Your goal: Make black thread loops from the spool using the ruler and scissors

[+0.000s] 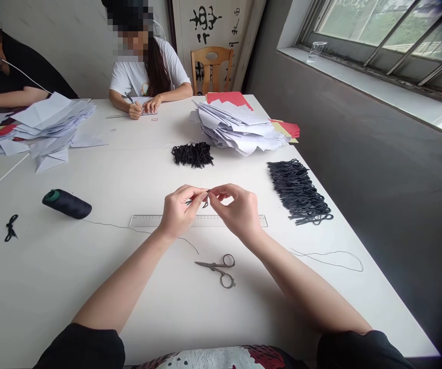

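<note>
ruler (pixel 207 221) partly behind left hand (pixel 179 211), right hand (pixel 239 207)

From afar I look into an office-like workroom: a white table (pixel 174 312), a heap of papers (pixel 239 125), a seated person (pixel 176 69) writing, wall calligraphy (pixel 206 19) (bold, black), a barred window (pixel 397 41).

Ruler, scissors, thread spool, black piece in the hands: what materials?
Ruler: likely smooth, clear plastic; white table shows through.
Scissors: apparently metal; dull grey sheen throughout.
Thread spool: matte dark thread, fibre unclear; green core looks like plastic.
Black piece: probably cord, thin and loop-shaped; finish too small to tell.
</note>
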The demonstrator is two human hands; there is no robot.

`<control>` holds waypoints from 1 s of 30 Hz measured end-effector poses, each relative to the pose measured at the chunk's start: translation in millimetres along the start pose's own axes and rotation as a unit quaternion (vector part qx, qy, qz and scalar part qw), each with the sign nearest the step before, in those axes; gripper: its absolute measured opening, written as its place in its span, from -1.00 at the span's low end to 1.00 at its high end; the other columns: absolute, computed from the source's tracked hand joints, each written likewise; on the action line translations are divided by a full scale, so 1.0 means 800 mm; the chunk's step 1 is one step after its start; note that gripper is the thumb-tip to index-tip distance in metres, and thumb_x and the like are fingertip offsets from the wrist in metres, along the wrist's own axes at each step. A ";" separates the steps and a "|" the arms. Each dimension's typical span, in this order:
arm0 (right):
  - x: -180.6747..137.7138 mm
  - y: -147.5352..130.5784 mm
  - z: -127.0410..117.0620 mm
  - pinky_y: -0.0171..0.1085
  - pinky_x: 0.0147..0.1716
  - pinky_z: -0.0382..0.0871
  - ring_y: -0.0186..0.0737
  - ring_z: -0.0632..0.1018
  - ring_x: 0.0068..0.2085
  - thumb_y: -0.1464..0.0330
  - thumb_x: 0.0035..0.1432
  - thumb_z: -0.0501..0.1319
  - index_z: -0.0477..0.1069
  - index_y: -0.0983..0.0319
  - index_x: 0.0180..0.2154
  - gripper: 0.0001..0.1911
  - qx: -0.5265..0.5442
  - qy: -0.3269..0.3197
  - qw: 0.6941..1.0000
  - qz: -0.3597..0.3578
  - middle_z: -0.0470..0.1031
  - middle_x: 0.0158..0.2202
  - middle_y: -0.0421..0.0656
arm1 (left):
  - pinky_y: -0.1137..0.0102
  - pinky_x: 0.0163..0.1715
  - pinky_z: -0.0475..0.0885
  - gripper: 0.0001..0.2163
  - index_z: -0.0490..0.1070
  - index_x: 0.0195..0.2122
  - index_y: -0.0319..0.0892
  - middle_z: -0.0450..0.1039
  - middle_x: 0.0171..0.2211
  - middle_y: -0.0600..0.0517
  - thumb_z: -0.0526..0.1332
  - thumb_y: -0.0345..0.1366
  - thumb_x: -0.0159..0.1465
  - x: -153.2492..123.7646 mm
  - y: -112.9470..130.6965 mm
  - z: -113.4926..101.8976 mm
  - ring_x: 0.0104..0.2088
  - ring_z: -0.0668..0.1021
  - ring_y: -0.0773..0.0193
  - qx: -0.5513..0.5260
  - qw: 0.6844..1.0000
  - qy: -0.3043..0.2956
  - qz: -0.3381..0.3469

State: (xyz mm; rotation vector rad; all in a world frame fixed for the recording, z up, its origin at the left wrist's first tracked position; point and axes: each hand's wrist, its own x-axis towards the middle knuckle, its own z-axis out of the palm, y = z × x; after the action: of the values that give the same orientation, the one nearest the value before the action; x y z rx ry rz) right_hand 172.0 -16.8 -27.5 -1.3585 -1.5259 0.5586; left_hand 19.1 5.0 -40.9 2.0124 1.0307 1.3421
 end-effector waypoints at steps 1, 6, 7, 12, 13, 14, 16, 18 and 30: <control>0.001 0.001 0.000 -0.26 -0.33 0.42 -0.25 0.51 -0.38 0.35 0.06 0.23 0.51 0.23 -0.44 -0.89 -0.006 -0.005 1.000 0.002 0.56 -0.42 -0.14 | 0.38 -0.30 0.45 -0.86 0.54 -0.31 -0.18 0.56 -0.38 0.00 0.19 -0.32 0.31 0.001 0.000 -0.002 -0.34 0.55 0.28 0.003 1.000 -0.009 -0.001; 0.009 0.001 -0.007 -0.29 -0.37 0.38 -0.28 0.49 -0.39 0.35 0.01 0.22 0.49 0.26 -0.45 -0.89 0.034 -0.099 0.994 0.043 0.52 -0.46 -0.16 | 0.42 -0.35 0.42 -0.88 0.51 -0.36 -0.17 0.53 -0.42 0.05 0.20 -0.38 0.31 0.010 0.003 -0.017 -0.38 0.53 0.31 0.053 0.996 -0.069 0.030; 0.011 0.001 -0.009 -0.30 -0.37 0.37 -0.29 0.48 -0.40 0.36 0.00 0.22 0.48 0.26 -0.45 -0.89 0.048 -0.118 0.991 0.050 0.52 -0.45 -0.16 | 0.42 -0.35 0.41 -0.87 0.50 -0.36 -0.17 0.52 -0.44 0.06 0.19 -0.38 0.31 0.011 0.003 -0.019 -0.39 0.51 0.32 0.069 0.994 -0.077 0.046; 0.017 0.006 -0.015 -0.34 -0.48 0.28 -0.36 0.40 -0.47 0.35 -0.03 0.22 0.43 0.28 -0.45 -0.89 0.101 -0.183 0.972 0.105 0.44 -0.47 -0.19 | 0.38 -0.32 0.40 -0.86 0.46 -0.36 -0.16 0.53 -0.44 0.06 0.16 -0.39 0.34 0.012 -0.003 -0.024 -0.39 0.46 0.30 0.149 0.973 -0.083 0.153; 0.018 0.007 -0.016 -0.35 -0.49 0.26 -0.38 0.38 -0.48 0.35 -0.03 0.21 0.42 0.28 -0.45 -0.89 0.106 -0.194 0.968 0.114 0.42 -0.48 -0.21 | 0.37 -0.30 0.40 -0.86 0.46 -0.35 -0.16 0.52 -0.44 0.05 0.16 -0.39 0.35 0.012 -0.004 -0.024 -0.40 0.45 0.29 0.165 0.968 -0.081 0.172; 0.020 0.009 -0.018 -0.36 -0.50 0.23 -0.39 0.36 -0.48 0.35 -0.03 0.20 0.41 0.27 -0.45 -0.90 0.111 -0.207 0.964 0.123 0.40 -0.50 -0.22 | 0.35 -0.29 0.40 -0.86 0.45 -0.35 -0.16 0.52 -0.44 0.05 0.15 -0.39 0.35 0.011 -0.004 -0.024 -0.40 0.45 0.28 0.180 0.962 -0.079 0.189; 0.023 0.013 -0.020 -0.36 -0.49 0.21 -0.39 0.35 -0.47 0.35 -0.01 0.19 0.39 0.27 -0.44 -0.90 0.132 -0.234 0.953 0.141 0.36 -0.51 -0.23 | 0.33 -0.26 0.41 -0.86 0.45 -0.35 -0.17 0.52 -0.45 0.04 0.15 -0.39 0.35 0.011 -0.004 -0.024 -0.40 0.46 0.27 0.208 0.952 -0.074 0.213; 0.025 0.015 -0.023 -0.35 -0.45 0.23 -0.38 0.37 -0.45 0.34 0.01 0.17 0.38 0.27 -0.43 -0.89 0.162 -0.255 0.940 0.158 0.34 -0.51 -0.23 | 0.33 -0.26 0.41 -0.86 0.44 -0.35 -0.17 0.52 -0.46 0.05 0.14 -0.42 0.34 0.011 -0.002 -0.023 -0.40 0.46 0.27 0.223 0.947 -0.060 0.223; 0.022 0.009 -0.018 -0.36 -0.51 0.23 -0.38 0.36 -0.47 0.21 0.10 0.20 0.42 0.26 -0.39 -0.77 0.091 -0.203 0.970 0.099 0.41 -0.43 -0.19 | 0.40 -0.40 0.39 -0.87 0.48 -0.45 -0.16 0.48 -0.53 0.06 0.20 -0.40 0.24 0.008 0.006 -0.015 -0.47 0.48 0.30 0.149 0.987 -0.005 0.061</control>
State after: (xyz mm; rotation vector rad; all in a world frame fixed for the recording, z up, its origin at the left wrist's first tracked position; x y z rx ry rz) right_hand 189.8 -2.1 -21.4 -1.3136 -1.6188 1.1315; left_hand 10.7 7.2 -28.9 2.3328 1.1789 1.3001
